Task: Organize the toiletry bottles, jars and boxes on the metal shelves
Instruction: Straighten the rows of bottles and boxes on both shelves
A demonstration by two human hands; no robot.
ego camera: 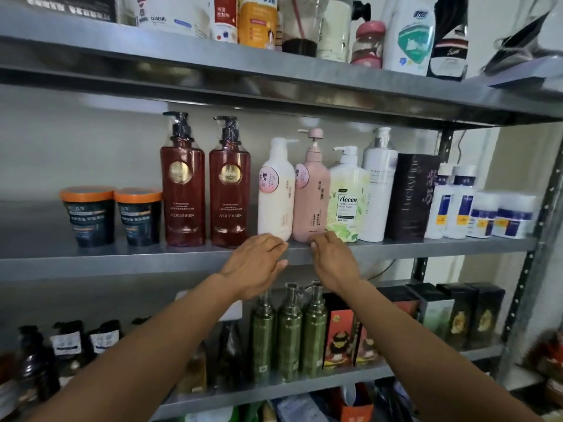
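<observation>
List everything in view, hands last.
Tubs: 2, orange lids, middle shelf left.
Red bottles: 2, dark red, beside tubs.
White bottle: 1, white, centre.
Pink bottle: 1, pink, beside it.
Accen bottle: 1, pale green, next right.
Tall bottle: 1, white, next right.
Box: 1, black, next right.
Small bottles: 2, white, next right.
Jars: 2, white, far right.
Green bottles: 3, green, lower shelf.
Top bottles: several, mixed colours, top shelf.
Left hand, right hand: at middle shelf edge.

A pale wall (515, 153) backs everything. Low against the wall a thin dark cable (384, 269) curves. High against it sits crumpled clear plastic (518, 41) with something black inside, and at the wall's foot a blurred reddish thing (548, 354) — unidentifiable.
</observation>
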